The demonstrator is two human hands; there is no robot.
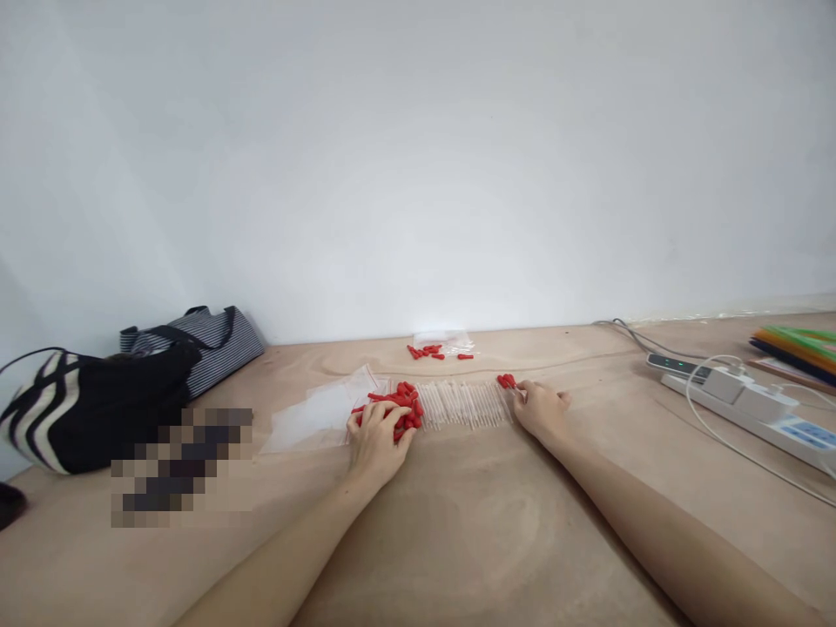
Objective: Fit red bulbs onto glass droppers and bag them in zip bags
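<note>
My left hand (380,440) rests on a pile of small red pieces (410,405), fingers bent over them; whether it grips one is hidden. A row of thin white sticks (461,405) lies side by side between my hands. At the row's right end, my right hand (539,409) has its fingers closed at a small red-tipped stick (507,381). Clear plastic bags (313,416) lie flat left of the pile. Farther back, more red pieces (424,351) lie beside a small clear bag (444,338) with white sticks.
A black bag (124,401) and a striped bag (222,348) sit at the left, near a blurred dark patch. On the right are a white power strip (777,424) with cables and colourful flat items (800,348). A white wall (457,174) stands behind the wooden table (444,540).
</note>
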